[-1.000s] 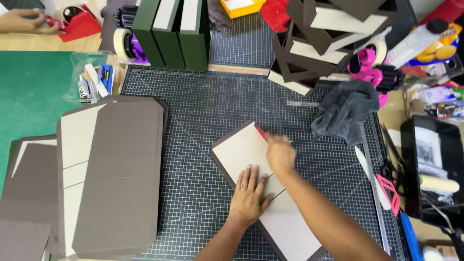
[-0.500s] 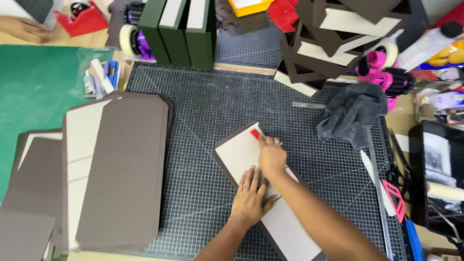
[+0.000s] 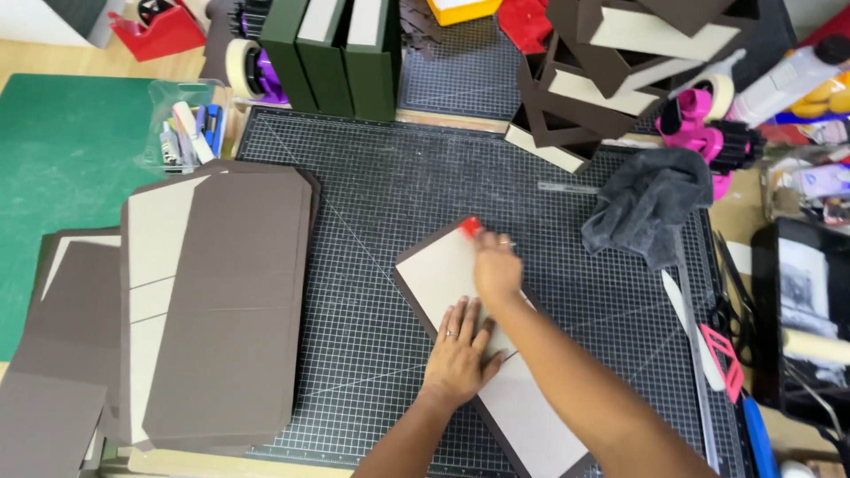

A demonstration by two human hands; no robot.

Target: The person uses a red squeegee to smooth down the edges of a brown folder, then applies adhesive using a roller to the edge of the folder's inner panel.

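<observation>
Left hand (image 3: 460, 354) lies flat, palm down and fingers spread, on the pale grey board (image 3: 496, 354), pinning it to the cutting mat (image 3: 398, 195). A ring shows on one finger. Right hand (image 3: 496, 265) is closed around a small red tool (image 3: 469, 227), whose tip rests at the board's upper corner; the hand is blurred, so the exact grip cannot be made out. The right forearm crosses over the lower half of the board.

The board lies diagonally on the dark gridded mat, just right of centre, with a brown paper border (image 3: 416, 292) showing along its left edge.

Left of the board, well apart: a stack of brown covers (image 3: 221, 301) with pale panels, overlapping the mat edge and a green mat (image 3: 62, 177). Above that stack, a clear tray of pens (image 3: 181, 133) and a tape roll (image 3: 241, 66).

At the top edge of the mat stand green box files (image 3: 336, 49). Top right: a pile of brown boxes (image 3: 611, 71). A crumpled grey cloth (image 3: 646, 208) lies on the mat's right side, with a pink tape dispenser (image 3: 699, 124) just above it. Along the right edge lie a pale bone folder (image 3: 686, 319) and scissors (image 3: 726, 310).
</observation>
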